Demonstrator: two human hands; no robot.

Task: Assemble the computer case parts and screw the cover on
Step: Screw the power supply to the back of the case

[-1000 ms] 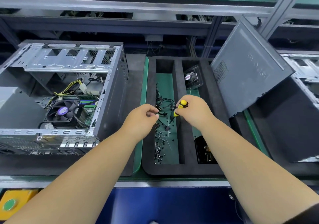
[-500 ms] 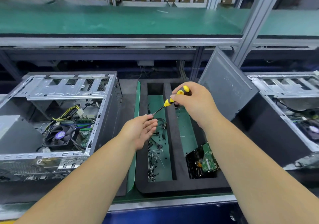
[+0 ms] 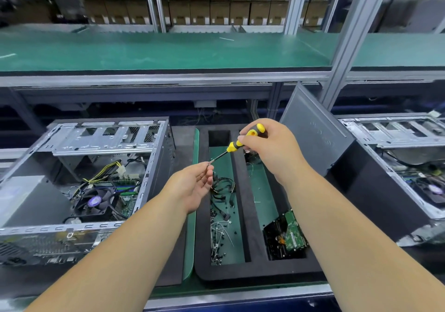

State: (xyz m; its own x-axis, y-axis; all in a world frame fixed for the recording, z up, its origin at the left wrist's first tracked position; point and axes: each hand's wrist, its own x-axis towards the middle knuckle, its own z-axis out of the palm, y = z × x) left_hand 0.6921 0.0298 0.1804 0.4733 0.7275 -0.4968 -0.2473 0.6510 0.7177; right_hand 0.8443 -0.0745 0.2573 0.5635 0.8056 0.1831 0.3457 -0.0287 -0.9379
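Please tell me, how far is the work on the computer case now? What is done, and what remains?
Done: the open case already holds a fan and wiring. In hand: the right hand grips the screwdriver, its tip at a small screw pinched by the left hand. Left: the side cover leans behind the foam tray, not yet mounted or screwed.

Open computer case (image 3: 91, 174): grey steel, side off, fan and wiring exposed, left of the left hand (image 3: 192, 186). Grey cover panel (image 3: 313, 131): tilted, leaning behind the right hand (image 3: 269, 148). Yellow-black screwdriver (image 3: 240, 143): right-hand held, tip at left fingertips.
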